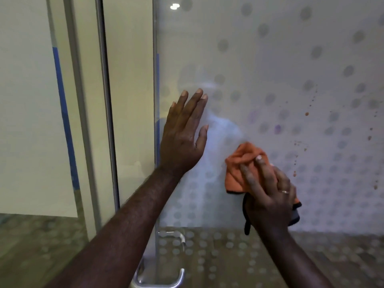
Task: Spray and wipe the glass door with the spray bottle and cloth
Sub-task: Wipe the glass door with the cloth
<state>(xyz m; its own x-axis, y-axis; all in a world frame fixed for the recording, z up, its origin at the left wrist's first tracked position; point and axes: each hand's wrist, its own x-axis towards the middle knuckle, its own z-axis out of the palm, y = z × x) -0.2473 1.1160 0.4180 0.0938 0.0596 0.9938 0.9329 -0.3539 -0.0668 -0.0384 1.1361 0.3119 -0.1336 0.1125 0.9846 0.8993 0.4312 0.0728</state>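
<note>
**Wiping in progress; brown spots on the right not yet reached**

My right hand point(270, 190) presses the orange cloth point(243, 163) flat against the glass door point(270, 59), fingers point(251, 175) laid over the bunched fabric and holding it to the pane. My left hand point(182, 134) is spread wide and empty, palm braced on the glass near the door's left edge.

The spray bottle is not in view; I cannot tell where it is.

Status, as judged from the pane: a pale hazy patch lies between my two hands, which reads as wetted or freshly wiped glass, so I take the spraying here as done. To the right of the cloth, a scatter of brown spots point(306, 114) runs down the dotted frosting, untouched. A faint purple smudge point(277, 128) sits above the cloth.

Left to do: carry the cloth right across the spots and up over the smudge. The handle point(181, 238) below shows no wiping either way.
</note>
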